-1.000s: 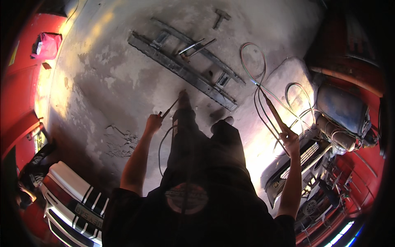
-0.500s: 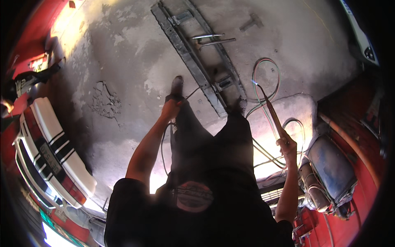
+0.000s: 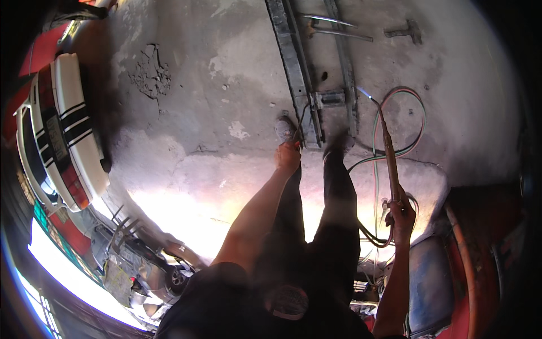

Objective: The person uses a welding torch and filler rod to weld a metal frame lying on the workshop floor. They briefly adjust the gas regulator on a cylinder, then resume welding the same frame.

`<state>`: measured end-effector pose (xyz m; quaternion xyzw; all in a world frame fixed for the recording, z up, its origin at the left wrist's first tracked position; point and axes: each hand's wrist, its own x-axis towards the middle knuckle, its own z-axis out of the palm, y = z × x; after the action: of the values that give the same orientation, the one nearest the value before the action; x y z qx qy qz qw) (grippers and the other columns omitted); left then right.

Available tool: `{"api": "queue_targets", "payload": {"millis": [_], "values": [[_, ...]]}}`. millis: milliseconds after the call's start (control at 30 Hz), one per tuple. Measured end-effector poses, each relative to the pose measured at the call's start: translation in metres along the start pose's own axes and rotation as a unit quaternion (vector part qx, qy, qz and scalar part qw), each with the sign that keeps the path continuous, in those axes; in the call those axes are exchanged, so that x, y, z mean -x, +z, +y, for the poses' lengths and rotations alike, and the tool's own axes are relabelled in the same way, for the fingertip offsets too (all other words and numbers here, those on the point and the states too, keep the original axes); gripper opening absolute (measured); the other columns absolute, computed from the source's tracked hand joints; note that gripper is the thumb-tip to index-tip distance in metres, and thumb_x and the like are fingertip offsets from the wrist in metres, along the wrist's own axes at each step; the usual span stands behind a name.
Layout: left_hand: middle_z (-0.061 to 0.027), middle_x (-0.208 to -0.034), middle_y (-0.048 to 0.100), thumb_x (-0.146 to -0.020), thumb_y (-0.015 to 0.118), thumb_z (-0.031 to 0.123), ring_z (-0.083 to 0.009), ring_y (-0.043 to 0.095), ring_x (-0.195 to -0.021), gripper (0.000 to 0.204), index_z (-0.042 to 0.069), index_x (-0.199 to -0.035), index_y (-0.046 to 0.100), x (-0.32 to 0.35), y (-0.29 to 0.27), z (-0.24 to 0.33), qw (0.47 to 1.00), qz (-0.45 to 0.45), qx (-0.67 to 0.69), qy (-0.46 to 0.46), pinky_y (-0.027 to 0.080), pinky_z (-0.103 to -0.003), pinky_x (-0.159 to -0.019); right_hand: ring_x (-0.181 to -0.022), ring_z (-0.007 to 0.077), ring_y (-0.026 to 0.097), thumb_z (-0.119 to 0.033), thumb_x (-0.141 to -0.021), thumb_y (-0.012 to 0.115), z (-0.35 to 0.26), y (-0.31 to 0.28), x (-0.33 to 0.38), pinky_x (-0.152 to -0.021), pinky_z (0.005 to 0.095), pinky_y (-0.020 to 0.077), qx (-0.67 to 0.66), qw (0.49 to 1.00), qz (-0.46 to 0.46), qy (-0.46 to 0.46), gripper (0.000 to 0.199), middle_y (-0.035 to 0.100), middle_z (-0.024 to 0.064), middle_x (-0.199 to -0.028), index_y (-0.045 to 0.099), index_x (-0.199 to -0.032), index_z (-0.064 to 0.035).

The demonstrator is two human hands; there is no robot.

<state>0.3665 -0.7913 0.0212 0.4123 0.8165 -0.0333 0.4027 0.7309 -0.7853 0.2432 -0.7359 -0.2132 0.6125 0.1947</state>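
My left hand [image 3: 288, 157] is closed around a thin dark rod [image 3: 303, 121], slightly bent. Its far end overlaps the near part of a dark metal frame [image 3: 293, 62]; whether it touches cannot be told. The frame lies on the floor, two long rails joined by a crosspiece [image 3: 330, 100]. My right hand [image 3: 402, 213] grips a long brass-coloured gas torch [image 3: 388, 150] near its valves. A narrow blue flame [image 3: 364, 91] burns at the bent tip, just right of the right rail. Red and green hoses [image 3: 422, 113] loop beside the torch.
A hammer [image 3: 344, 35] and a silver bar [image 3: 330, 20] lie across the rails. Right of them is a dark T-shaped metal piece [image 3: 404, 32]. Broken concrete [image 3: 151, 73] marks the floor. A white car end [image 3: 73, 124] stands left; a blue tank [image 3: 432, 282] stands lower right.
The view has shifted, and the frame appears farther right. My left hand has moved right with the rod, which now overlaps the left rail's end. The torch flame shows longer and bluer.
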Motion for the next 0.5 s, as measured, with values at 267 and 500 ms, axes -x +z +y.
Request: {"api": "queue_targets", "payload": {"millis": [267, 500], "values": [[-0.0227, -0.102, 0.071, -0.097, 0.062, 0.019, -0.0402, 0.074, -0.095, 0.022, 0.000, -0.102, 0.071, 0.014, 0.054, 0.037, 1.000, 0.013, 0.004, 0.014, 0.059, -0.050, -0.080, -0.057, 0.0047, 0.054, -0.009, -0.096, 0.067, 0.027, 0.030, 0.005, -0.050, 0.0220, 0.0445, 0.053, 0.999, -0.003, 0.007, 0.057, 0.057, -0.0035, -0.079, 0.056, -0.152, -0.0103], [-0.0231, -0.103, 0.076, -0.093, 0.065, 0.018, -0.0390, 0.075, -0.100, 0.021, 0.004, -0.102, 0.077, -0.048, -0.014, 0.020, 0.996, -0.051, -0.038, 0.062, 0.060, -0.048, -0.086, -0.055, 0.0038, 0.052, -0.001, -0.097, 0.062, 0.037, 0.053, -0.004, -0.050, 0.0217, 0.0440, 0.056, 0.998, -0.012, 0.011, 0.056, 0.063, 0.0003, -0.081, 0.055, -0.152, -0.0090]]}}
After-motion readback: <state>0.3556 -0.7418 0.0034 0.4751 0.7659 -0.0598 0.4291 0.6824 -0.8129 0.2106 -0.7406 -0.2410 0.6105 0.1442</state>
